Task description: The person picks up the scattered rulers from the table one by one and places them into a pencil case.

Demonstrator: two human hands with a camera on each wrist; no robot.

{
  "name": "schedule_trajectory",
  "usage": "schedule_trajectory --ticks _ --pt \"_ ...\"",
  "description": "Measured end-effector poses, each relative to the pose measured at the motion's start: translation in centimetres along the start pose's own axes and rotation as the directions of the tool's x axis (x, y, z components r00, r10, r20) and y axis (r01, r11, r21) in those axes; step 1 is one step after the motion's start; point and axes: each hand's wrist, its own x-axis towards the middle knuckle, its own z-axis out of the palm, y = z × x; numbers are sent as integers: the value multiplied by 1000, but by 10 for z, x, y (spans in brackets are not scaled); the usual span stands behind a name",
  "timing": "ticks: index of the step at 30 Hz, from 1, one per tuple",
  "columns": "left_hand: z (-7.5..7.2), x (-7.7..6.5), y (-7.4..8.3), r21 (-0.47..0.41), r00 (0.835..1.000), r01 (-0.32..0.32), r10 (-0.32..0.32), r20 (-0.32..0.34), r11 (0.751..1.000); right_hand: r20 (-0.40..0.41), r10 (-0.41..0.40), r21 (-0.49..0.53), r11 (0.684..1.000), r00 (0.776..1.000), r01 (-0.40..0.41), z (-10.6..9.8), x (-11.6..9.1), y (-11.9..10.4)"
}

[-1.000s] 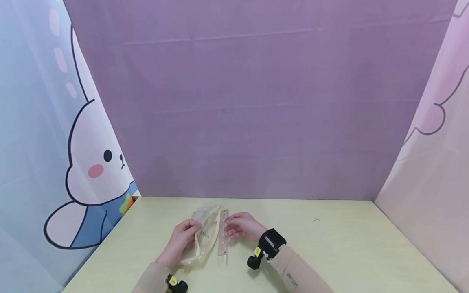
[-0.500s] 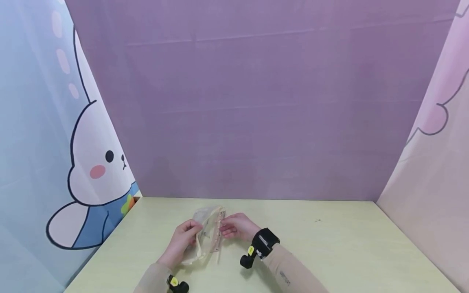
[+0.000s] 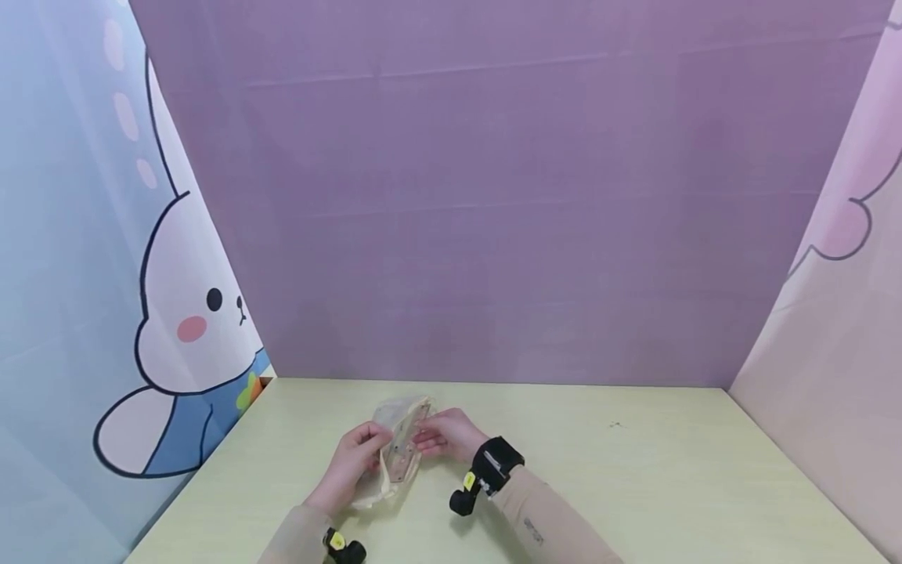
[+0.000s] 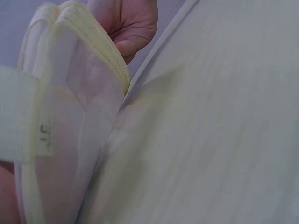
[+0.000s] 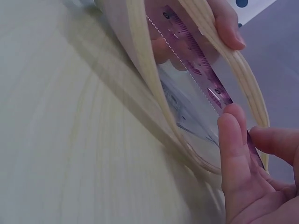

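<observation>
A translucent zippered pouch [image 3: 396, 407] with cream edging stands with its mouth spread apart. My left hand [image 3: 355, 454] grips its near side, thumb on the edge. In the right wrist view, a pinkish-purple ruler [image 5: 198, 60] slants into the mouth of the pouch. My right hand [image 3: 452, 433] pinches the ruler's other end between thumb and fingers. Also inside lies a clear plastic piece [image 5: 191, 122], its shape only partly visible. The left wrist view shows the sheer side of the pouch [image 4: 65, 107] and a pale tab [image 4: 18, 114]; most of my left hand is hidden there.
The pale wood-look table [image 3: 634, 486] spreads out to the right of both hands. A purple cloth [image 3: 493, 235] hangs behind it. Printed curtains flank it, with a cartoon rabbit [image 3: 190, 329] on the left one. A small dark mark [image 3: 616, 424] shows on the tabletop.
My right hand has moved left with the ruler, from beside the pouch into its mouth. The ruler has tilted on the way. The left hand keeps its grip almost unmoved.
</observation>
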Motion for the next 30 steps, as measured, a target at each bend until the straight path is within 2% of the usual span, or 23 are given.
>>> schedule_trajectory --ticks 5,15,21,30 --pt "1 0 0 10 1000 1 -1 -2 1000 -21 4 -8 1000 1000 -5 6 1 1" --pt "2 0 -3 -6 1000 -23 23 0 1000 -76 -12 -119 993 997 2 14 4 5" --pt "1 2 -5 -5 1000 -18 18 8 1000 -111 -14 -173 985 994 -5 15 12 10" --pt "2 1 -1 -10 1000 -3 3 -2 1000 -133 -17 -239 971 991 -16 18 10 10"
